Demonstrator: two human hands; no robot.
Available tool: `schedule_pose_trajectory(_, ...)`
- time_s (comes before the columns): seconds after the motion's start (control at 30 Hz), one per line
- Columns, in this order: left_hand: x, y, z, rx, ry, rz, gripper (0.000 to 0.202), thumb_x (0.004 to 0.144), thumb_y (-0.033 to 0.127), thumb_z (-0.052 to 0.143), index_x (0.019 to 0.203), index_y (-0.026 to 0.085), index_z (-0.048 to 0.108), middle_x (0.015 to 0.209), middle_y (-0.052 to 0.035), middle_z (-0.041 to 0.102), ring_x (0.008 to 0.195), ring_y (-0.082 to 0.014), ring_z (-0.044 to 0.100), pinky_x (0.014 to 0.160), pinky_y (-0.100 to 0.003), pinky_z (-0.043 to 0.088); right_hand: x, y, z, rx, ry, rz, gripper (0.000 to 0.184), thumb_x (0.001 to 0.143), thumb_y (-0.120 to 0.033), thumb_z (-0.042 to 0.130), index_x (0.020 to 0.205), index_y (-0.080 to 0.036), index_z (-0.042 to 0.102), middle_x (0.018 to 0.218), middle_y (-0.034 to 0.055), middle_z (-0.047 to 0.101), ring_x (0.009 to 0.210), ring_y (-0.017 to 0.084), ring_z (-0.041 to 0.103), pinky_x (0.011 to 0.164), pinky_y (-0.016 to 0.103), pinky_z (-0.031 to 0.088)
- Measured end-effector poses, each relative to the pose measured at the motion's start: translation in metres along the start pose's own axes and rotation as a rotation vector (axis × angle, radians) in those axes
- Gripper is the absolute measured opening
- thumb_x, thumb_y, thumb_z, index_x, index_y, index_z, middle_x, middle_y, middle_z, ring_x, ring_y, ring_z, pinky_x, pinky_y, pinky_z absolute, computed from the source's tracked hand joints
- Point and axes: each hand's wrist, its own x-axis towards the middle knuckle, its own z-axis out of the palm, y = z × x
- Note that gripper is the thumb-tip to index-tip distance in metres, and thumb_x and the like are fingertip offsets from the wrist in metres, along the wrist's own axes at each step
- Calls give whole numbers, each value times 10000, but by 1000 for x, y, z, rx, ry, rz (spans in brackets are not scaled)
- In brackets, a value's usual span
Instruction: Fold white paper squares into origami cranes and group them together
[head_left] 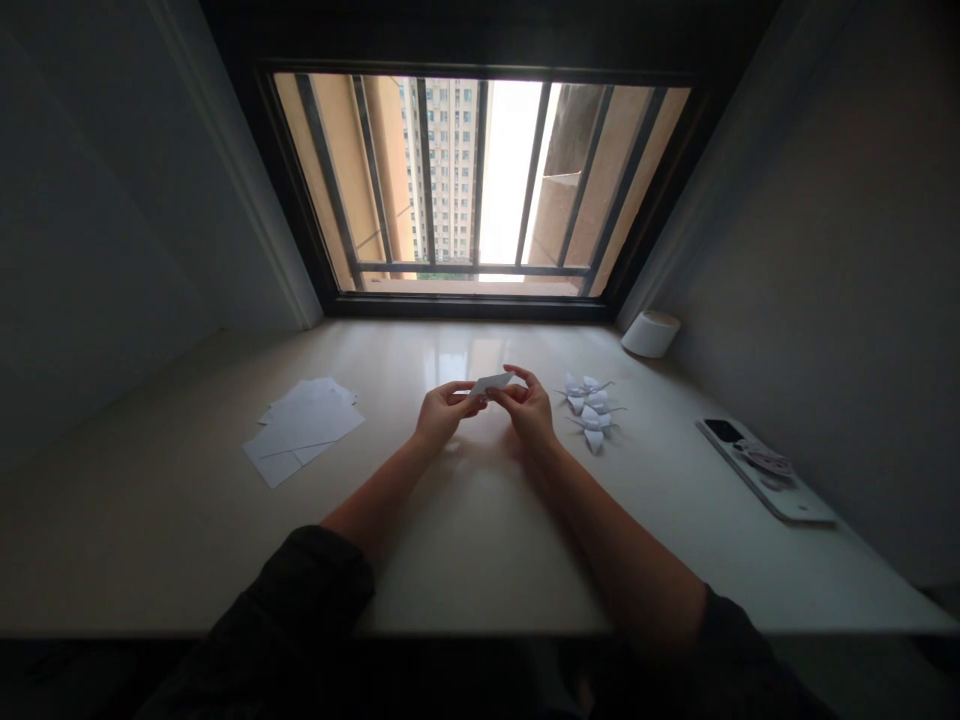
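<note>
A small folded white paper piece (491, 383) is held just above the pale tabletop (465, 520), in the middle of the view. My left hand (442, 412) pinches its left end with fingers closed. My right hand (527, 405) grips its right side, fingers curled over the top edge. Both forearms reach in from the bottom in dark sleeves. Right of my right hand lie folded white paper cranes (591, 406), close together on the table.
A loose stack of white paper sheets (304, 428) lies at the left. A phone (765, 468) lies at the right near the wall. A white roll (650, 333) stands in the far right corner below the barred window (480, 180).
</note>
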Motion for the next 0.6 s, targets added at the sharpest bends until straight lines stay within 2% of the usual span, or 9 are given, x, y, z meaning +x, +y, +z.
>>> schedule_pose_trajectory(0.27, 2, 1, 0, -7, -10, -25, 431, 572, 356, 805, 903, 114, 670, 735, -92, 716, 718, -201, 680, 790, -369, 499, 5, 2, -5, -38, -51, -50, 469, 661, -346, 709, 1082, -199, 566, 626, -17, 663, 634, 160, 618, 663, 302, 472)
schedule_pose_trajectory(0.6, -1, 5, 2, 2, -22, -22, 484, 586, 361, 798, 978, 120, 646, 768, -92, 717, 761, -209, 679, 805, -371, 492, 5, 9, -3, -130, 6, -115, 556, 723, -370, 644, 1224, -199, 473, 674, -7, 655, 674, 172, 614, 697, 323, 473)
